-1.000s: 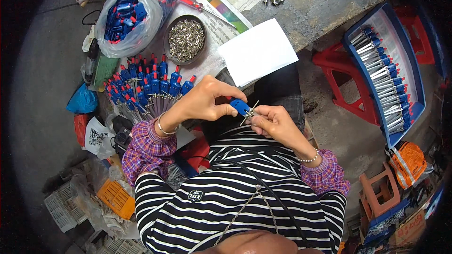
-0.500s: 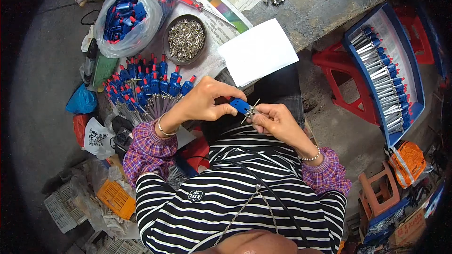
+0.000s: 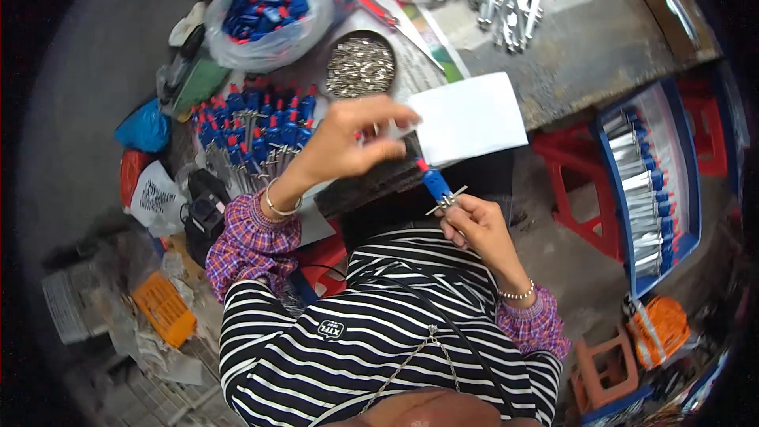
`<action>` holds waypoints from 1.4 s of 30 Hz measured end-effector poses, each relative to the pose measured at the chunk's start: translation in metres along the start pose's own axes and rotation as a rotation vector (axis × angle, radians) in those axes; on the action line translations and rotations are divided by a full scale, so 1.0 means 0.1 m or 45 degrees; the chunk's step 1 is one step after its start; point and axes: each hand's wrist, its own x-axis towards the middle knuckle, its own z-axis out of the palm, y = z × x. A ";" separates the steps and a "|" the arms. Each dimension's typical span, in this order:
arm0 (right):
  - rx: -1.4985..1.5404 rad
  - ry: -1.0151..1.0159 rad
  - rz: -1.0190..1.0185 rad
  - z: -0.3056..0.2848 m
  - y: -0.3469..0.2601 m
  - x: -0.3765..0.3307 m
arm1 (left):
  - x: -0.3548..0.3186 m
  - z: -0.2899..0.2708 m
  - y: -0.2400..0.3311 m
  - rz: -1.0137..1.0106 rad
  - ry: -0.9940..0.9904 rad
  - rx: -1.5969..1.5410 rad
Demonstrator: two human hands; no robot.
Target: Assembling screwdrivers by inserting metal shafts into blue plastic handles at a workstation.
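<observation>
My right hand [image 3: 481,228] pinches a small blue plastic piece [image 3: 435,186] with a red tip by the thin metal arms at its lower end. The piece points up and away from me, its metal rods crossing beside my fingertips. Apart from it, my left hand [image 3: 348,141] is raised, smeared by motion, thumb and forefinger spread with nothing visible between them. It is nearest the round bowl of small metal pins [image 3: 360,68]. To its left lies a pile of similar blue pieces with metal arms [image 3: 261,130].
A clear plastic bag of blue and red parts [image 3: 269,12] stands behind the pile. White paper [image 3: 468,119] lies at the table edge, with a red-handled screwdriver [image 3: 375,9] and loose metal strips [image 3: 510,0] farther back. At right, a blue tray [image 3: 689,225] of assembled pieces sits by red stools [image 3: 573,190].
My left hand has let go of the blue piece and moved up toward the bowl. My right hand keeps hold, with the piece tilted more upright. The whole view has shifted.
</observation>
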 end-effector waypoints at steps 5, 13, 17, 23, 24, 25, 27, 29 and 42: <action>-0.203 0.082 -0.112 0.10 0.05 0.01 | -0.03 -0.28 -0.43 0.081 0.535 0.759; -0.290 0.124 -0.137 0.14 0.14 -0.02 | -0.01 -0.21 -0.73 0.056 0.614 0.677; -0.274 0.143 -0.099 0.20 0.11 -0.03 | 0.01 -0.21 -0.73 0.133 0.664 0.602; -0.213 0.124 -0.147 0.19 0.15 0.01 | 0.00 -0.28 -0.53 0.016 0.685 0.293; -0.163 0.124 -0.174 0.18 0.16 0.03 | 0.00 -0.29 -0.49 -0.033 0.669 0.242; -0.145 0.143 -0.179 0.20 0.14 0.04 | 0.00 -0.28 -0.50 -0.023 0.675 0.232; -0.133 0.137 -0.217 0.18 0.13 0.05 | -0.01 -0.26 -0.48 -0.113 0.666 0.138; -0.092 0.149 -0.210 0.18 0.11 0.07 | -0.02 -0.26 -0.44 -0.184 0.635 0.024; -0.105 0.152 -0.275 0.10 0.07 0.04 | -0.04 0.38 0.13 -0.054 0.094 -0.137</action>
